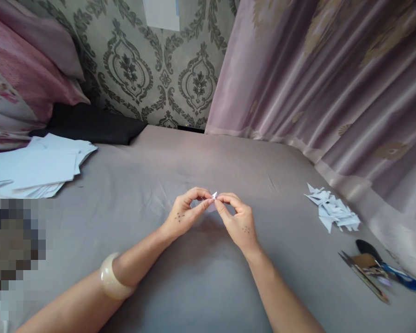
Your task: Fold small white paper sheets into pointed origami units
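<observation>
Between the fingertips of both hands was a small, white, pointed piece of folded paper [214, 195], raised above the grey cloth-covered surface [201, 296]. The left hand [184, 213] had its thumb and forefinger closed on the paper from one side; the right hand [241, 225] pinched it from the other, so the two nearly met at the tips. The fingers hid much of the paper, and its exact folds could not be told.

The likeliest trouble lay in that pinch: too hard a squeeze could crush the slim point, an uneven pull between the hands could tear a crease or spring it open, and a slack thumb could let so small a piece drop onto the cloth just below the hands.

Well out to the right of the right hand lay a loose heap of white, angular folded papers [334, 209]; a wide outward sweep of that hand could scatter it. Nearer the right forearm, a slim, pointed, metallic tool [364, 278] could prick a hand reaching there carelessly. Far to the left of the left hand, an uneven stack of white paper sheets [48, 162] could slide if nudged
</observation>
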### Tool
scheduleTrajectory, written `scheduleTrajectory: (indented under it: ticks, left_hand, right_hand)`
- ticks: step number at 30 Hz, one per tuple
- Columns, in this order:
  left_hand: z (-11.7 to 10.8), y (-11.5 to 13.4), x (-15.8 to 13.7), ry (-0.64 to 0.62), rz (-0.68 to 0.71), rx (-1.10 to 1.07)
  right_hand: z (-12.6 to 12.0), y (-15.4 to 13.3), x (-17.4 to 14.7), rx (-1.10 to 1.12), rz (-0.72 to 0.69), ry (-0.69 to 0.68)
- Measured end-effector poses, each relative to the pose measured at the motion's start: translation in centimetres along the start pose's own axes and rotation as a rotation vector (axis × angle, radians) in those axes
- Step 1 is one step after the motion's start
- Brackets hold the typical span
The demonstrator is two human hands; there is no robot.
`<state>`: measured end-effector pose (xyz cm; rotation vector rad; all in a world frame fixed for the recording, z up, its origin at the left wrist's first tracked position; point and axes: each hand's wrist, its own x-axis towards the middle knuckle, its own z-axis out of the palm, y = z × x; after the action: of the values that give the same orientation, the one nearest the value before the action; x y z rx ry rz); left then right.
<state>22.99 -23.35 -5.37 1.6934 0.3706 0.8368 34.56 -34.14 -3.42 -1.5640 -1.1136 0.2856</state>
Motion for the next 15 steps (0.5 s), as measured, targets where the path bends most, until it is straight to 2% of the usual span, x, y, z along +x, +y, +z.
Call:
scheduleTrajectory:
  ticks: [10, 15]
  left_hand:
    - [0.11, -0.03, -0.23, 0.028, -0.066, -0.036]
    - [0.2, 0.0, -0.3, 0.036, -0.073, -0.064]
  right_hand:
    - [-0.17, -0.04, -0.06, -0.032, -0.072, -0.027]
    - [-0.01, -0.09, -0.15, -0.012, -0.047, -0.036]
